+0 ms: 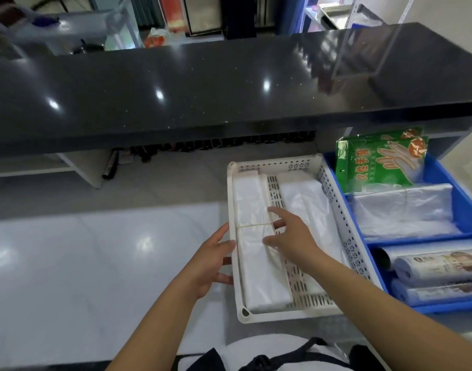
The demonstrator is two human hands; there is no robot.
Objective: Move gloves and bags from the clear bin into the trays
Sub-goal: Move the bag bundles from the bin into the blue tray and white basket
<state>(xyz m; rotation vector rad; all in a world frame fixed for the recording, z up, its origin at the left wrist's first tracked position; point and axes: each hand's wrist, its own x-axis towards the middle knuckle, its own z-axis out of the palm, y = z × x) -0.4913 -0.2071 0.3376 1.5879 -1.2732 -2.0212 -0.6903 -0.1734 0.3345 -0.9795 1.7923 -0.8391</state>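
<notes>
A white perforated tray (344, 210) holds two bundles of clear bags. The left bundle (259, 274), tied with a rubber band, lies along the tray's left wall. A second bundle (304, 199) lies to its right. My left hand (212, 261) grips the tray's left rim beside the bundle. My right hand (291, 236) rests with spread fingers on the left bundle's right edge, at the rubber band. A blue tray (462, 210) on the right holds green glove packets (379, 162), a clear bag stack (406, 210) and bag rolls (438, 266).
A long glossy black counter (202, 97) runs across above the trays. A clear acrylic bin (363, 46) stands on its right end. White tiled floor (95, 263) lies left of the trays. Shelving with small items sits under the counter.
</notes>
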